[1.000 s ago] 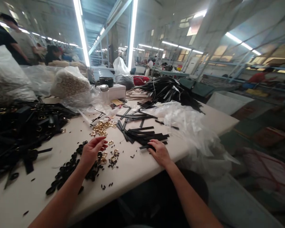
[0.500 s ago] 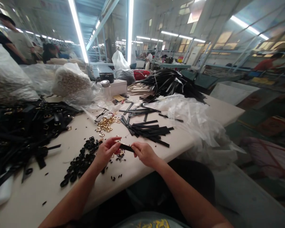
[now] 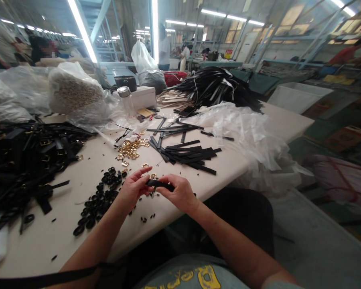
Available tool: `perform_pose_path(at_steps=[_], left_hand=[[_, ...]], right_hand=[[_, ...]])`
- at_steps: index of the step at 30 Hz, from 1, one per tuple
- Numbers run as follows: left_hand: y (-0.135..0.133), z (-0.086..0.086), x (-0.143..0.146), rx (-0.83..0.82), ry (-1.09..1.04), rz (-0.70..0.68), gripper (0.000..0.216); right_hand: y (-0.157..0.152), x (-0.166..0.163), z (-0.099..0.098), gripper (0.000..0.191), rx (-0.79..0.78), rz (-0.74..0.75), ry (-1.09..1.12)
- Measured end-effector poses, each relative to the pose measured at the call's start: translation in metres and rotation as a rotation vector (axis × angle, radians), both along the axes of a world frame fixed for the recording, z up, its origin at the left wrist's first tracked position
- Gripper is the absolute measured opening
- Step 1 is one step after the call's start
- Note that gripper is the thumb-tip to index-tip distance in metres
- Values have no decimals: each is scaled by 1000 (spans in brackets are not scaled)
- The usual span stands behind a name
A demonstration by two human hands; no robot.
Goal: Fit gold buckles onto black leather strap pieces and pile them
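In the middle of the frame, the left hand (image 3: 134, 188) pinches one end of a black strip (image 3: 157, 183). The right hand (image 3: 180, 194) grips the other end. The strip is above the white counter (image 3: 159, 214). Black rings (image 3: 98, 200) lie at lower left of center, gold buckles (image 3: 128, 150) lie above them, and more black strips (image 3: 192, 155) lie right of center.
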State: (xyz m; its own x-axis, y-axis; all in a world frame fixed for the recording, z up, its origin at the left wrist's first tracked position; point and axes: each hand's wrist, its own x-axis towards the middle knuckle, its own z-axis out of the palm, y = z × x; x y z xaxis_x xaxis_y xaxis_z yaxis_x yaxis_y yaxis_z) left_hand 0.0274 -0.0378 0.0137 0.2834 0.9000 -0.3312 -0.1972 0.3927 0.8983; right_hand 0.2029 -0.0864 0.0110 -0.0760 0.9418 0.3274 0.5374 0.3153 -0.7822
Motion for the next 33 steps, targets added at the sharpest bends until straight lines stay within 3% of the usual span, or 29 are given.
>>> perform_pose_path(at_steps=[4, 6, 10, 12, 17, 24, 26, 30, 33], left_hand=[[1, 2, -1, -17, 11, 18, 60], [0, 3, -1, 11, 56, 16, 60], [-1, 4, -1, 80, 110, -33, 61], [-2, 4, -1, 87, 111, -46, 61], [-2, 4, -1, 65, 78, -55, 63], [-6, 3, 2, 177, 166, -114, 59], [-8, 4, 3, 236, 151, -77, 54], [-10, 4, 1, 254, 44, -47, 53], [-8, 1, 1, 229, 89, -51, 41]], right_hand=[[-6, 3, 1, 24, -11, -10, -13], [-10, 7, 3, 23, -94, -8, 63], [-17, 16, 9, 28, -523, 213, 609], [-19, 19, 10, 29, -648, 322, 848], [-24, 18, 9, 27, -546, 306, 1071], [-13, 21, 17, 32, -194, 80, 694], [-10, 24, 19, 38, -300, 139, 650], [-14, 25, 12, 38, -772, 393, 527], [-18, 23, 4, 36, -830, 401, 473]])
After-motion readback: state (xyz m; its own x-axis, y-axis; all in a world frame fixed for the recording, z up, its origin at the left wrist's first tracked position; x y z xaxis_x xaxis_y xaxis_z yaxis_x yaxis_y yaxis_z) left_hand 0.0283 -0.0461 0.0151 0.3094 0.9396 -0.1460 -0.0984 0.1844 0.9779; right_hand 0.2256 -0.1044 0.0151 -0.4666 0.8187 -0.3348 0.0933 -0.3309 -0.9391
